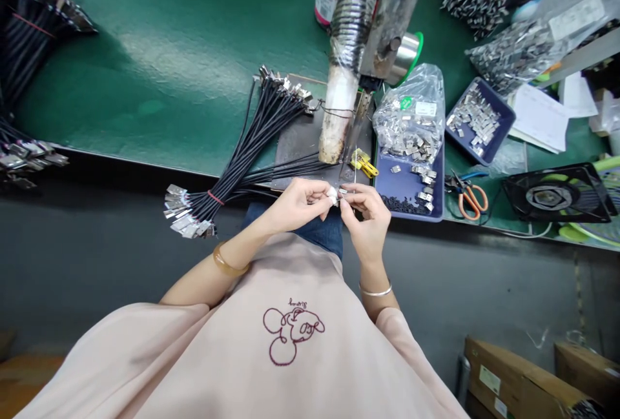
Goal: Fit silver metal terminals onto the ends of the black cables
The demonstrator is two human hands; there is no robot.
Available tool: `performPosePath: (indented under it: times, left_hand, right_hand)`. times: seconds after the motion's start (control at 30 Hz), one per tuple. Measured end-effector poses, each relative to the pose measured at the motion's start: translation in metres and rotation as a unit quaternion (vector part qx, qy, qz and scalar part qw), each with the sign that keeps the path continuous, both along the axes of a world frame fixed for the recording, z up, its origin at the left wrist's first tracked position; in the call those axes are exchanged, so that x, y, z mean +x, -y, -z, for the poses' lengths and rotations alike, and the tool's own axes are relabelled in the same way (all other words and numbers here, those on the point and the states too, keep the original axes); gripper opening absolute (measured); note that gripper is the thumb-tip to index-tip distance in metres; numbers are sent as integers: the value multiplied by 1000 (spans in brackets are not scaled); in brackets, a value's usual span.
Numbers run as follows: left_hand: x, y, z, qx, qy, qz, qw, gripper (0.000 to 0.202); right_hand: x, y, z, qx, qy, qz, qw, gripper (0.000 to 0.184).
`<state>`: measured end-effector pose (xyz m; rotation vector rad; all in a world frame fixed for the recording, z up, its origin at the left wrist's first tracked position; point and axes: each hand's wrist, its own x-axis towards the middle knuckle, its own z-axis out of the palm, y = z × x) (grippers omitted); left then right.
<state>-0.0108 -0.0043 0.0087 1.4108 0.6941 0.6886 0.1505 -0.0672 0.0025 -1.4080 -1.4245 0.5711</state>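
Note:
My left hand [304, 204] is closed in a pinch at the table's front edge; something white [332, 194] shows at its fingertips, too small to tell whether it is a covering or a part. Close against it, my right hand [367, 217] pinches a small silvery metal connector shell [343, 192]. The fingertips of both hands nearly meet. To the left lies a bundle of black cables [237, 148] with metal connectors, tied by a red band. A thin white strand [355, 170] rises beside the right fingers.
Above the hands hang a fume hose [361, 12] and a metal arm [394, 15]. At right are a blue tray [411, 180] of metal shells, a smaller tray [508, 119], orange-handled pliers [469, 199] and a black fan [557, 194]. A yellow clip [364, 163] lies just beyond the hands.

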Motion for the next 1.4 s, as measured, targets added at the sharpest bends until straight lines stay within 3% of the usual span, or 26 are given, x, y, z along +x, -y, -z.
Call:
performPosePath:
  times: [0.13,0.27,0.4,0.6,0.67,0.87,1.13,1.3,1.4]
  left_hand:
    - [3,3,5,-50,24,-36,998,18]
    - [2,1,9,-95,43,-66,992,14]
    - [1,-2,7,-104,47,-61,992,13]
    - [4,-2,6,-91,37,-90,991,10]
    - [5,-2,6,-76,36,-97,992,9]
    - [5,0,7,-45,31,-80,995,7]
    - [-2,-2,3,27,1,-39,999,18]
    - [-1,-3,2,-8,6,-50,999,20]
    - [1,-2,5,-17,11,-56,998,16]
  right_hand:
    - [-9,3,6,102,119,51,986,9]
    - [-6,5,5,54,79,40,995,8]
    - [-1,6,2,39,13,71,997,7]
    - [-3,4,0,109,112,90,984,7]
    - [-6,3,-1,95,88,85,988,7]
    - [-8,2,-4,-12,-129,66,989,3]
    - [7,-4,-5,-113,-180,15,977,14]
    - [-4,2,-8,-5,-119,90,989,6]
    - [-7,4,-9,10,-59,69,996,5]
